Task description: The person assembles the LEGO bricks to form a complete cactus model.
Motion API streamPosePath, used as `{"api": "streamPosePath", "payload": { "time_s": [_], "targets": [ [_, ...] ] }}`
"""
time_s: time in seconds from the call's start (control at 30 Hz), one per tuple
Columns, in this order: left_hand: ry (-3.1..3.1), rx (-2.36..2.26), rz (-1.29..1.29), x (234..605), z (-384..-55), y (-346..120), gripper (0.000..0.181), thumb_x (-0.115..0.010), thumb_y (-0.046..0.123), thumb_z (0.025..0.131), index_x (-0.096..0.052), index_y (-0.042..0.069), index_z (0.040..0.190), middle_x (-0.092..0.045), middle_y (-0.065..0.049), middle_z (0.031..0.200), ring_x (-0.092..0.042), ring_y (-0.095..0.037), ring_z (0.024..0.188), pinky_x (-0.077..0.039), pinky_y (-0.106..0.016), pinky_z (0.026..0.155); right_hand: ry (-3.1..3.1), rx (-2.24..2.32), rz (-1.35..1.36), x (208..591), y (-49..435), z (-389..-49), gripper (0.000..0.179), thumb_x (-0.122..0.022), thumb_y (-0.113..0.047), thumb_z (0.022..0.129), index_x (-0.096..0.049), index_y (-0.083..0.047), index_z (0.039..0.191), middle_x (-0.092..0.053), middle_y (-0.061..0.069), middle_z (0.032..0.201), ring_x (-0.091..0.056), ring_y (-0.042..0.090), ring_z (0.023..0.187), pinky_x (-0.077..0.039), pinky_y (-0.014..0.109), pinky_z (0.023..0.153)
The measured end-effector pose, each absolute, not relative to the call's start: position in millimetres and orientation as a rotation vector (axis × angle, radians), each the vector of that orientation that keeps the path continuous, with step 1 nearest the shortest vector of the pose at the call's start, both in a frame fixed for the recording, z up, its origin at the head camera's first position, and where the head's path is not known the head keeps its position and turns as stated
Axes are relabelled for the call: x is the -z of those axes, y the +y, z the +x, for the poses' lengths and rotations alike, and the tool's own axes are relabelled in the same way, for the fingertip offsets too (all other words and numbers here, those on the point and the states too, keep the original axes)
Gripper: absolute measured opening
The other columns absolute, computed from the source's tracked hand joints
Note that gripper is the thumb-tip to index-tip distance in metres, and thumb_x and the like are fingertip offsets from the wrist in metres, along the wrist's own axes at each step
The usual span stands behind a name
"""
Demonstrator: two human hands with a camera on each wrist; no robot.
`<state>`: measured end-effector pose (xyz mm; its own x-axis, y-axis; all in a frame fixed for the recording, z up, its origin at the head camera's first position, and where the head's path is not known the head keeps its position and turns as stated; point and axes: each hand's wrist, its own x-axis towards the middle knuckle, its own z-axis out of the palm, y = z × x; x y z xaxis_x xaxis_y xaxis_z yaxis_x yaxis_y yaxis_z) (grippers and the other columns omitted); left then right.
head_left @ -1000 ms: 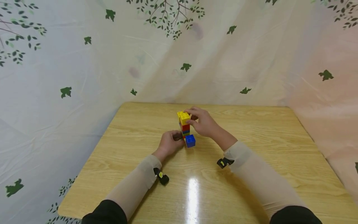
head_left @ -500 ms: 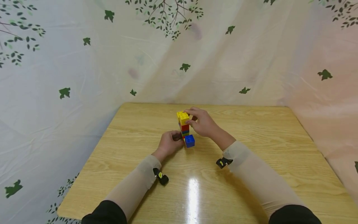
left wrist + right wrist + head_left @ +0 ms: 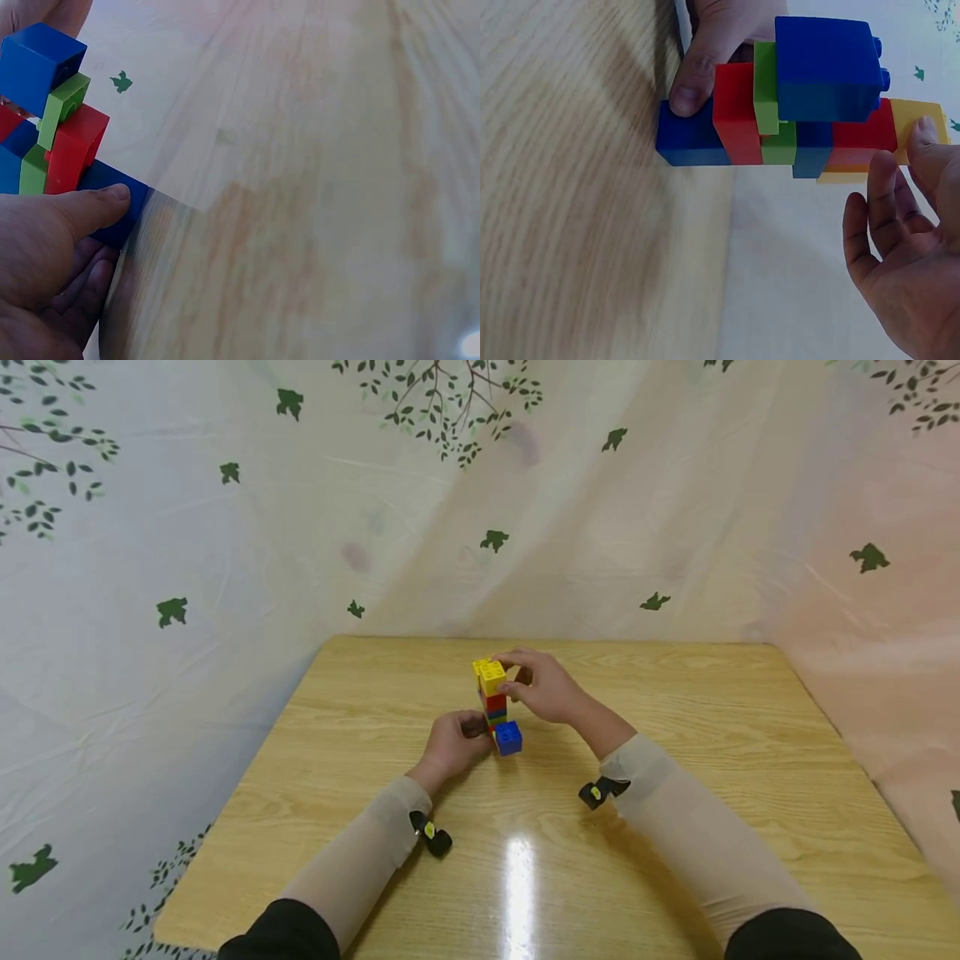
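A narrow tower of toy bricks stands upright on the table, stacked in blue, red, green and yellow. My left hand holds it low down, the thumb lying on the blue bottom brick. Up at the top, my right hand pinches the yellow brick, with the thumb on its near side. The other right-hand fingers are bent and touch nothing in the right wrist view. A blue brick juts from the tower's near side on a thin green brick. A second yellow brick sits behind the top one.
The wooden table reaches back to a pale cloth backdrop printed with leaves. Black wrist cameras sit on both sleeved forearms. Light glares off the table near its front.
The right wrist has risen very slightly, while the fingers of both hands stay where they were on the tower. The head view has shifted a little.
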<state>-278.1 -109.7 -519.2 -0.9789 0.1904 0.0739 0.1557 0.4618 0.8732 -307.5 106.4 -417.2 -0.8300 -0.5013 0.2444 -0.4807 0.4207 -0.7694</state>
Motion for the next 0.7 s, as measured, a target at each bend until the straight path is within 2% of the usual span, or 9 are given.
{"api": "streamPosePath", "payload": {
  "time_s": [0.17, 0.47, 0.57, 0.7],
  "targets": [
    [2.655, -1.593, 0.322, 520.6, -278.2, -111.1, 0.028, -0.086, 0.012, 0.088, -0.077, 0.005, 0.115, -0.078, -0.005, 0.109, -0.073, -0.019, 0.102, -0.059, -0.037, 0.093, 2.55, 1.479, -0.88, 420.3, 107.5, -308.4, 0.044, -0.067, -0.013, 0.103, -0.061, -0.011, 0.147, -0.064, 0.006, 0.126, -0.065, 0.029, 0.089, -0.058, 0.037, 0.076],
    [2.674, -1.6, 0.336, 518.2, -276.5, -109.0, 0.022, -0.087, 0.012, 0.087, -0.075, 0.007, 0.105, -0.077, -0.004, 0.101, -0.073, -0.018, 0.094, -0.06, -0.037, 0.089, 2.475, 1.552, -0.812, 424.6, 119.3, -303.4, 0.043, -0.069, -0.022, 0.104, -0.062, -0.019, 0.146, -0.064, 0.004, 0.137, -0.066, 0.025, 0.101, -0.059, 0.038, 0.083],
    [2.694, -1.593, 0.317, 518.4, -275.3, -106.3, 0.022, -0.089, 0.014, 0.086, -0.074, 0.007, 0.102, -0.077, -0.003, 0.098, -0.073, -0.017, 0.091, -0.061, -0.037, 0.087, 2.435, 1.576, -0.791, 429.1, 129.0, -297.5, 0.039, -0.069, -0.026, 0.104, -0.063, -0.015, 0.141, -0.064, 0.007, 0.136, -0.066, 0.026, 0.105, -0.059, 0.04, 0.085],
    [2.715, -1.572, 0.278, 519.3, -273.2, -102.0, 0.026, -0.09, 0.017, 0.085, -0.073, 0.007, 0.101, -0.077, -0.003, 0.1, -0.072, -0.016, 0.091, -0.06, -0.037, 0.088, 2.448, 1.568, -0.803, 436.1, 142.2, -283.5, 0.029, -0.072, -0.025, 0.102, -0.066, -0.012, 0.127, -0.065, 0.007, 0.128, -0.066, 0.027, 0.11, -0.057, 0.049, 0.091]
  ]
}}
